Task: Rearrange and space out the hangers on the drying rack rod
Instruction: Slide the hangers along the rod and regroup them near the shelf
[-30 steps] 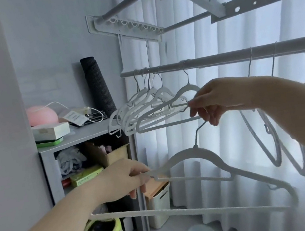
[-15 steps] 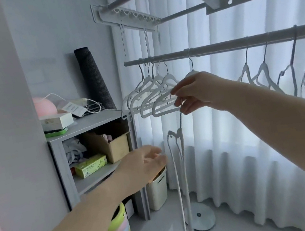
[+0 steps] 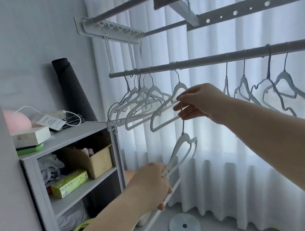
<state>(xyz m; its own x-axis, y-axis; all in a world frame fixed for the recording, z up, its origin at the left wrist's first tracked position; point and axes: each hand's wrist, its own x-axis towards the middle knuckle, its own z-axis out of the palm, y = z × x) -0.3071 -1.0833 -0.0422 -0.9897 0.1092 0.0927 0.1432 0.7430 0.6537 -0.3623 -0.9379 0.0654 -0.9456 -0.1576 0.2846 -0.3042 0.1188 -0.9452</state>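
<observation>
The right hand (image 3: 200,102) has its grip closed in a fingertip pinch on the thin wire hook of a loose hanger (image 3: 183,146), which hangs off the rod at six o'clock from that pinch. The left hand (image 3: 153,184) is curled round the hanger's lower shoulder and bar, at about seven o'clock from the right hand, so both grips are closed on the one hanger. It looks light and stiff in the frame but thin at the hook, so it will likely swing and twist if held by the wire alone. The better hold seems to be the neck or shoulder for steering, with the pinch only guiding the hook over the rod. Its pale coating looks velvety, so it should grip rather than slide. Just at nine o'clock from the right hand a single hanger (image 3: 180,87) hangs from the rod (image 3: 203,61). Farther toward nine o'clock are the bunched hangers (image 3: 153,90), crowded together and likely to tangle. Toward three o'clock the spaced hangers (image 3: 285,76) hang well apart. A white curtain (image 3: 239,171) hangs behind, and a shelf unit (image 3: 63,137) stands at the far left.
</observation>
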